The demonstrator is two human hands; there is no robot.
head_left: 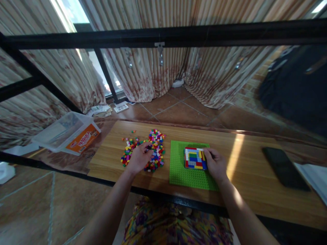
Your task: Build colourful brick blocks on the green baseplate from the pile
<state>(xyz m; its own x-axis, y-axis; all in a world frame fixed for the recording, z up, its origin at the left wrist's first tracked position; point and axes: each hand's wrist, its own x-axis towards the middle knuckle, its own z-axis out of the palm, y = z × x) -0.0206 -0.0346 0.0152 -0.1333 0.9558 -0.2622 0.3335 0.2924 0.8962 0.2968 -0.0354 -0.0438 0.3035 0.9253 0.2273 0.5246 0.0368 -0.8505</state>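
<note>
A small square structure of toy building bricks [189, 166], with a raised multicoloured wall and an inner opening, sits on a green studded baseplate [177, 177]. My right hand [216, 166] grips the structure's right side, thumb near its top edge and the other fingers curled. To the left, my left hand [140, 157] reaches over a loose pile of small coloured bricks [156, 161]. Its thumb and forefinger are apart among the bricks. A dark spot shows between those fingertips, too small to make out.
A clear plastic box [58, 132] with an orange label stands left of the wooden tabletop [150, 182]. A dark phone-like slab [284, 168] and white paper [313, 177] lie at the right. A black metal rail [178, 36] crosses in front of striped curtains [163, 75].
</note>
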